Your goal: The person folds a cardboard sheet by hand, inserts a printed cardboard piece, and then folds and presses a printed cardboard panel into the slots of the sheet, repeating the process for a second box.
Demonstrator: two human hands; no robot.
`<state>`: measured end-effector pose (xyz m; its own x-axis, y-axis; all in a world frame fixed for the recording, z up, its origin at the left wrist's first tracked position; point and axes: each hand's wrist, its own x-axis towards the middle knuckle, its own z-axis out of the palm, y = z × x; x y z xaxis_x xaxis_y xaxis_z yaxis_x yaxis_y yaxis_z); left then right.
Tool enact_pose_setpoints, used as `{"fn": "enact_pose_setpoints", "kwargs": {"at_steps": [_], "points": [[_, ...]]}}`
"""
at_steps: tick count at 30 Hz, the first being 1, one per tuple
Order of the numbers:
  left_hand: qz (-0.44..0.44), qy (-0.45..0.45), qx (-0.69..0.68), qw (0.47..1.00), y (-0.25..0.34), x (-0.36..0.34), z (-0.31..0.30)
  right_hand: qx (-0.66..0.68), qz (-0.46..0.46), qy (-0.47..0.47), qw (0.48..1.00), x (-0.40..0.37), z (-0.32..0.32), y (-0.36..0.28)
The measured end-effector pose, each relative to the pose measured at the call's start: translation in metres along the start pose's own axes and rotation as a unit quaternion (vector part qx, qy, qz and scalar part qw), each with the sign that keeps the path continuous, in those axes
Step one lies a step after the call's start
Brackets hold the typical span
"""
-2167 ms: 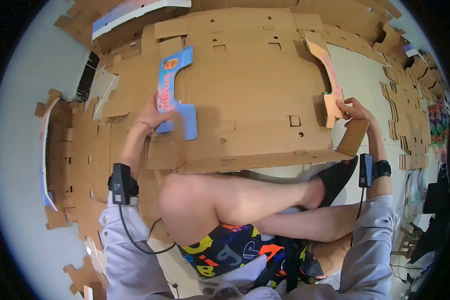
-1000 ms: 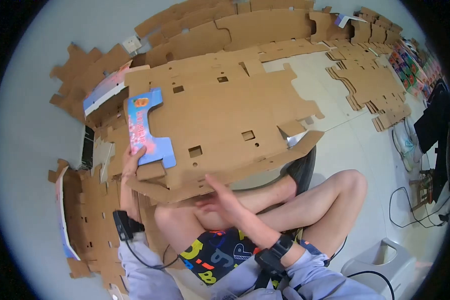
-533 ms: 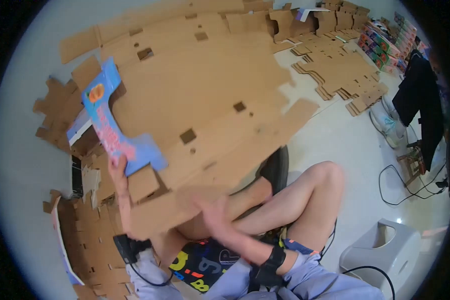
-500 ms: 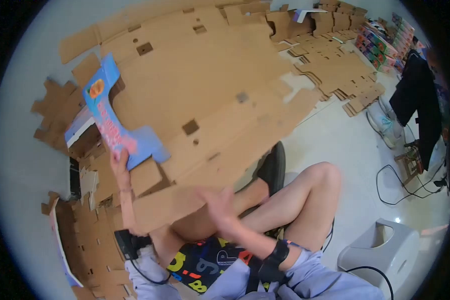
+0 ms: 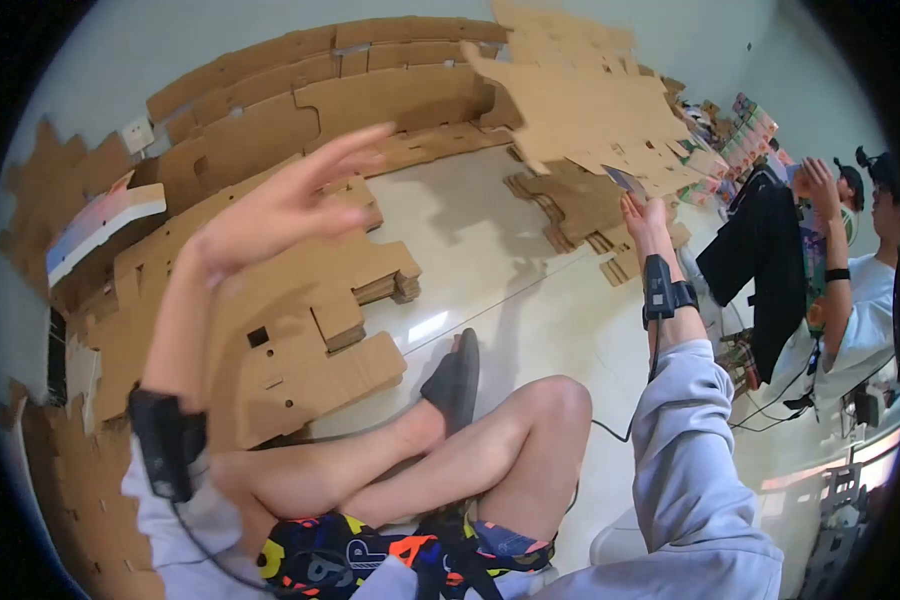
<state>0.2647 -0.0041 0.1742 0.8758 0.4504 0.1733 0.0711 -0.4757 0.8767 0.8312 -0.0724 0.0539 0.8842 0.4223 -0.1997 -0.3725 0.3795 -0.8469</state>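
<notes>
Fingers of the right hand (image 5: 650, 222) grasp the near edge of a large, flat, brown cardboard sheet (image 5: 590, 110) with notched edges, just beside a small dark-blue patch (image 5: 620, 178) on it. The sheet is held out ahead and to the right, slightly blurred, in front of a layered brown cardboard stack (image 5: 560, 210) on the glossy white floor (image 5: 470, 270); whether sheet and stack touch cannot be told. The left hand (image 5: 270, 220) is raised, its fingers released and spread apart, in front of a broad brown cardboard pile (image 5: 270, 350) with cut-out holes, lying to the left. Behind that pile, long brown cardboard panels (image 5: 250, 100) stand along the wall. At the far right, another person in a white top (image 5: 865, 315) has one hand up.
</notes>
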Motion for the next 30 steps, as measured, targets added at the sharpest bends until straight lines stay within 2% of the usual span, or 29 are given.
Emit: {"fn": "enact_pose_setpoints", "kwargs": {"at_steps": [1,3,4,5,6,7,10,11,13,15,16,17,18,21,22,24,28,30], "points": [[-0.030,-0.008,0.027,0.999,-0.016,-0.025,-0.014,-0.059,-0.003,-0.021,0.998,0.011,-0.009,0.019],[-0.172,0.053,0.090,0.979,-0.048,-0.078,-0.041,-0.092,0.134,-0.154,0.975,0.002,-0.018,0.063],[-0.236,0.088,0.109,0.962,-0.069,-0.108,-0.058,-0.096,0.124,-0.103,0.982,-0.062,0.008,0.084],[-0.298,0.121,0.130,0.938,-0.089,-0.138,-0.073,-0.139,0.140,-0.174,0.965,-0.061,0.006,0.125],[-0.330,0.153,0.121,0.924,-0.099,-0.166,-0.079,-0.200,0.165,-0.165,0.952,-0.106,0.026,0.144],[-0.362,0.184,0.113,0.907,-0.107,-0.195,-0.082,-0.243,0.178,-0.221,0.928,-0.135,0.038,0.164],[-0.429,0.148,0.111,0.884,-0.139,-0.285,-0.084,-0.372,0.179,-0.394,0.821,-0.213,0.063,0.217],[-0.451,0.125,0.098,0.878,-0.144,-0.314,-0.077,-0.423,0.159,-0.456,0.766,-0.229,0.067,0.231],[-0.417,0.166,0.102,0.888,-0.198,-0.398,-0.054,-0.498,0.113,-0.582,0.632,-0.266,0.074,0.267],[-0.442,0.107,0.302,0.838,-0.189,-0.423,-0.011,-0.588,-0.118,-0.595,0.535,-0.299,0.060,0.296],[-0.421,0.147,0.285,0.848,-0.207,-0.441,0.007,-0.611,-0.241,-0.583,0.478,-0.313,0.054,0.306],[-0.397,0.188,0.268,0.857,-0.217,-0.457,0.025,-0.628,-0.211,-0.565,0.491,-0.326,0.052,0.303],[-0.421,0.205,0.302,0.830,-0.205,-0.452,0.036,-0.648,-0.181,-0.544,0.501,-0.337,0.049,0.296],[-0.451,0.237,0.361,0.781,-0.199,-0.433,0.063,-0.571,-0.295,-0.541,0.543,-0.348,0.027,0.298],[-0.453,0.243,0.379,0.769,-0.198,-0.431,0.064,-0.597,-0.306,-0.540,0.508,-0.353,0.024,0.294],[-0.447,0.233,0.370,0.780,-0.201,-0.437,0.059,-0.645,-0.329,-0.529,0.442,-0.362,0.022,0.281],[-0.478,0.182,0.300,0.805,-0.175,-0.421,0.034,-0.663,-0.278,-0.586,0.374,-0.362,0.027,0.263],[-0.389,0.164,0.340,0.840,-0.189,-0.435,0.020,-0.636,-0.243,-0.592,0.431,-0.359,0.031,0.259]]}}
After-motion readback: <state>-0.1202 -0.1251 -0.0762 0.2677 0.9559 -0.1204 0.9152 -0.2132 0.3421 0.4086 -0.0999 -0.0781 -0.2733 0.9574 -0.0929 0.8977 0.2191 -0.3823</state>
